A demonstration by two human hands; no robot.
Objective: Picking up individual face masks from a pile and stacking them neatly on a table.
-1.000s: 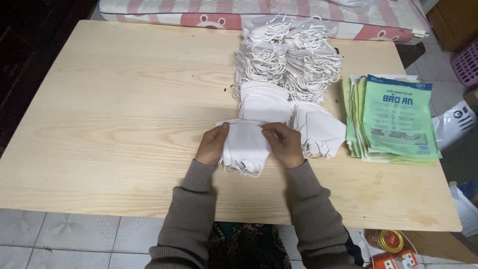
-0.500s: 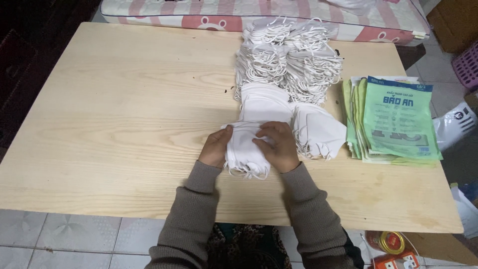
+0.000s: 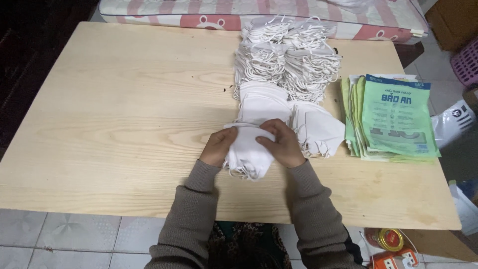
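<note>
My left hand (image 3: 218,146) and my right hand (image 3: 280,143) both grip a small bundle of white cloth face masks (image 3: 247,153) near the front of a pale wooden table (image 3: 124,114). The hands press in on the bundle from either side, and ear loops hang from its lower edge. Just behind lies a flat pile of white masks (image 3: 261,99), with another pile (image 3: 318,130) right of my right hand. Further back sits a big heap of masks with tangled loops (image 3: 286,57).
A stack of green printed flat bags (image 3: 393,119) lies at the table's right edge. A striped pink mattress (image 3: 259,10) runs behind the table. On the tiled floor at the right are a white appliance (image 3: 455,124), a tape roll (image 3: 389,238) and an orange box (image 3: 393,259).
My hands have drawn closer together, squeezing the mask bundle narrower. The right hand slid left over its top. The piles and bags have not moved.
</note>
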